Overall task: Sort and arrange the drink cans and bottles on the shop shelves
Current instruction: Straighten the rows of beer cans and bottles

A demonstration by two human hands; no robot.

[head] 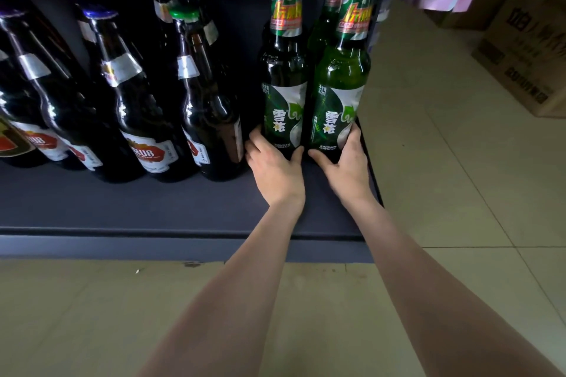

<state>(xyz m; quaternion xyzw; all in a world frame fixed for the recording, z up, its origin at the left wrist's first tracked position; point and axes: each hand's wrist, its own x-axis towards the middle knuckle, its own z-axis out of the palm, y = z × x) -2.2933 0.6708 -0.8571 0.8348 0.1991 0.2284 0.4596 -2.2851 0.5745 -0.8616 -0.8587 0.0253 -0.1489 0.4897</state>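
1. Tiled floor (444, 162) nearest, under both bare forearms, running up the right side past a cardboard box (526, 49).
2. Dark shelf (122, 202) low to the floor, carrying every bottle; front edge just beyond the forearms.
3. Brown bottles (134, 107) crowded on the shelf's left half, blue and green caps, red and white labels, leaning leftwards in this wide view.
4. Left green bottle (284, 92) upright near the shelf's right end, just right of the brown ones, touching or nearly touching its neighbour.
5. Right green bottle (337, 95) upright at the shelf's right edge; a third green neck visible behind the pair.
6. Left hand (275, 168) at the base of the left green bottle, fingers (255, 138) curled round its left side, thumb against the front.
7. Right hand (346, 162) at the base of the right green bottle, fingers (353, 135) wrapped round its right side, thumb at its lower left.
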